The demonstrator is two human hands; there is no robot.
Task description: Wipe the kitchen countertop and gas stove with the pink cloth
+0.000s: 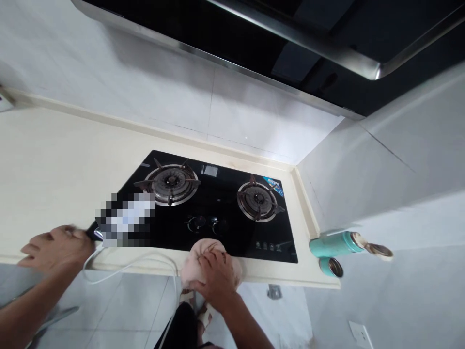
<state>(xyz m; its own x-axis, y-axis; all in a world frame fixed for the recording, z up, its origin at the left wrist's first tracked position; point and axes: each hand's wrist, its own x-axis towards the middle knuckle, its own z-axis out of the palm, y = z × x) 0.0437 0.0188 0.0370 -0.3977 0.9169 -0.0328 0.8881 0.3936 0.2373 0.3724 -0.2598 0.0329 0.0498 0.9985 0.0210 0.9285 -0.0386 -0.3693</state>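
Observation:
My right hand presses a bunched pale pink cloth against the front edge of the black glass gas hob, just below its two knobs. Its fingers are curled over the cloth. My left hand rests on the cream countertop to the left of the hob, fingers curled near a small dark object that leads into a blurred-out patch; what that object is I cannot make out. A white cable trails along the counter edge between my hands.
Two burners sit on the hob. A dark extractor hood hangs overhead. A teal flask with its lid and a cup lies at the counter's right end by the wall. White tiles back the counter.

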